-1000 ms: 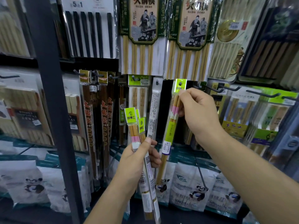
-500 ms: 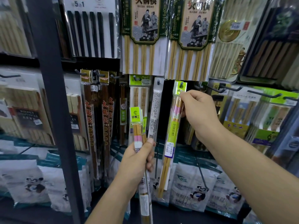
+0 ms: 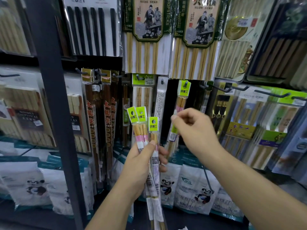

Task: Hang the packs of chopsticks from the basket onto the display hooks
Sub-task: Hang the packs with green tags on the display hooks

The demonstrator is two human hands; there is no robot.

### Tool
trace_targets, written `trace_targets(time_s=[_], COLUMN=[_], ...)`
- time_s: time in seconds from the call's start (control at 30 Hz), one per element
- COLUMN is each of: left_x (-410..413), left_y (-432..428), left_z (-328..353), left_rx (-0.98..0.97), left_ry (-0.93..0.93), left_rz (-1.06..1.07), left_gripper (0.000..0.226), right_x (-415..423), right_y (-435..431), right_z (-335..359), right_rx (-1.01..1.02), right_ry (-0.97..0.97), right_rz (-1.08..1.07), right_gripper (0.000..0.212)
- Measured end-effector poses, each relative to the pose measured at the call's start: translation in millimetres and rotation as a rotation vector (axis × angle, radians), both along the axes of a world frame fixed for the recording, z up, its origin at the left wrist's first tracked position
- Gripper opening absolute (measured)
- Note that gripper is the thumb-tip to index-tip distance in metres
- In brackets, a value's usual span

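Left hand (image 3: pixel 142 165) comes up from bottom centre, forearm angled up-right, palm toward the display. Its grip is clamped on three packs of chopsticks (image 3: pixel 150 156) fanned upright, thumb (image 3: pixel 152 144) pressed across their fronts, fingers wrapped behind and showing at the packs' right edge. The green header cards stick up above the fist, and the long ends run down past the wrist. Right hand (image 3: pixel 196 130) reaches in from the lower right, forearm diagonal, back of the hand to the camera, knuckles up, fingers loosely curled and motion-blurred. Its fingertips (image 3: pixel 174 117) are right at the hung pack (image 3: pixel 180 102). Cannot tell if that grip pinches it or is only beside it. The hung pack sits on a display hook (image 3: pixel 186 83) in the middle row of the display, just right of centre, header on the hook, lower end showing below the right hand. A dark rack post (image 3: pixel 54 113) stands left of centre. Panda-print bags (image 3: pixel 199 188) line the display's bottom edge.
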State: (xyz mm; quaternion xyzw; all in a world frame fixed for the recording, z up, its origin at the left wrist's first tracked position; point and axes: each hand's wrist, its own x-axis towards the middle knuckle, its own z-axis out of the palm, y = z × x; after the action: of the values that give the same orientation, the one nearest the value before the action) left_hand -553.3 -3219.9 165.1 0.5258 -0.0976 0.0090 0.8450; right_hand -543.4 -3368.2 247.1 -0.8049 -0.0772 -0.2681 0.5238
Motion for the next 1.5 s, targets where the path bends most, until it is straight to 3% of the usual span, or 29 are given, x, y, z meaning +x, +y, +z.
trace_targets(time_s=[0.1, 0.23, 0.37, 0.47, 0.63, 0.77, 0.93, 1.07, 1.37, 1.5], left_x=[-2.1, -1.6, 0.7, 2.6, 0.5, -1.9, -2.3, -3.5, -2.7, -2.7], left_y=[-1.5, -2.0, -0.7, 1.5, 3.9, 4.5, 5.3, 7.9, 4.5, 3.6], left_z=[1.3, -0.1, -2.9, -2.8, 0.0, 1.8, 4.7, 4.9, 1.1, -0.5], left_rx=[-0.009, -0.037, -0.015, 0.043, 0.110, 0.186, -0.001, -0.173, -0.056, -0.046], left_ry=[-0.035, -0.045, -0.014, -0.003, -0.053, -0.082, 0.103, 0.117, -0.016, -0.034], left_rz=[-0.031, -0.042, 0.020, 0.121, 0.059, 0.033, -0.027, -0.139, -0.016, -0.025], left_gripper=[0.031, 0.035, 0.031, 0.019, 0.037, 0.052, 0.060, 0.041, 0.047, 0.033], right_x=[-9.2, -14.0, -11.6, -5.0, 7.1, 15.4, 22.0, 25.5, 23.7, 19.7], right_y=[10.6, 17.0, 14.1, 7.1, -2.3, -2.4, -2.5, -5.7, -12.8, -14.2], right_z=[-5.1, -11.6, -3.2, 13.0, 44.2, 52.6, 52.4, 49.6, 36.3, 27.3], right_rx=[-0.098, 0.001, -0.104, 0.050, 0.176, 0.159, 0.173, 0.145, 0.101, 0.139], right_ry=[0.129, 0.272, 0.082, -0.004, -0.093, -0.080, -0.035, -0.010, 0.025, 0.031], right_rz=[0.152, 0.311, 0.114, 0.043, -0.025, -0.048, -0.060, -0.087, -0.128, -0.175], right_gripper=[0.014, 0.024, 0.030, 0.031, 0.031, 0.031, 0.031, 0.030, 0.040, 0.041])
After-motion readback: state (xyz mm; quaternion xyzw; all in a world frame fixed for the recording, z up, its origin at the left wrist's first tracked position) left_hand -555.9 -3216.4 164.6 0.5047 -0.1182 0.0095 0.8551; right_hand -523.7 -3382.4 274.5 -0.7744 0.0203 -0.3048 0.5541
